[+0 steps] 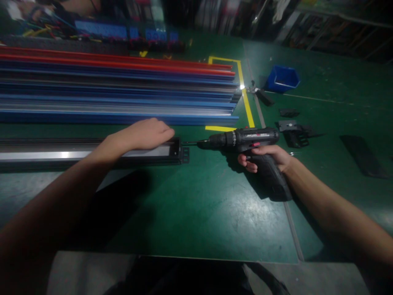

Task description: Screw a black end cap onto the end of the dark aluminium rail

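My right hand (270,157) is wrapped round the grip of a black cordless drill (258,137) that points left. The drill's long bit (192,143) reaches the end of a long black metal profile (147,159), where a small slotted end bracket (186,155) sticks out. My left hand (150,133) lies over the profile near that end, its fingers curled over the far edge. The fingertips and the underside of this hand are hidden. A bright silvery strip (64,155) runs along the inside of the profile.
Behind the profile lie several long blue rails (123,114) and red rails (123,61), their ends within yellow tape (248,108). To the right are a blue bin (282,78), black brackets (294,133) and a dark flat plate (364,155). The green table's (215,229) front edge is close to me.
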`<action>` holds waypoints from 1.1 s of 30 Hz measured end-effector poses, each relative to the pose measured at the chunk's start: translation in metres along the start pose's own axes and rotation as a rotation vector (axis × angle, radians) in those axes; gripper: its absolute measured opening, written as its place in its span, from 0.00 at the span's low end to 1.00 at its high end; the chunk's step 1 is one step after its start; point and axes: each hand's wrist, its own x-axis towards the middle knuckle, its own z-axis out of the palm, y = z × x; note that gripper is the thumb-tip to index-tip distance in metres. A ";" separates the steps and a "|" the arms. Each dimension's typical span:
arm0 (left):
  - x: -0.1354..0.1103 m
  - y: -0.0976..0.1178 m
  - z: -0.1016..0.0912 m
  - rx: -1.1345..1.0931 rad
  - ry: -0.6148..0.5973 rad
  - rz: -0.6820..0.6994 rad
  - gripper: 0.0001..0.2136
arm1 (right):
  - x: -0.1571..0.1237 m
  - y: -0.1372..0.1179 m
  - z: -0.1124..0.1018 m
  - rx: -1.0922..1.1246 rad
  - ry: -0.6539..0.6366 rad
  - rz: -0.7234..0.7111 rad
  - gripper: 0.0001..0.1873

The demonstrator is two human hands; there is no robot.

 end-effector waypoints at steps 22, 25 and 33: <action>0.001 -0.002 0.001 -0.005 -0.003 0.021 0.25 | -0.001 0.001 0.001 -0.054 0.005 -0.001 0.14; 0.001 -0.002 0.001 -0.008 -0.003 0.011 0.25 | -0.001 0.001 0.002 -0.048 0.003 -0.009 0.14; 0.001 -0.003 0.002 0.003 0.006 0.033 0.23 | -0.001 -0.001 0.006 -0.039 0.015 0.001 0.13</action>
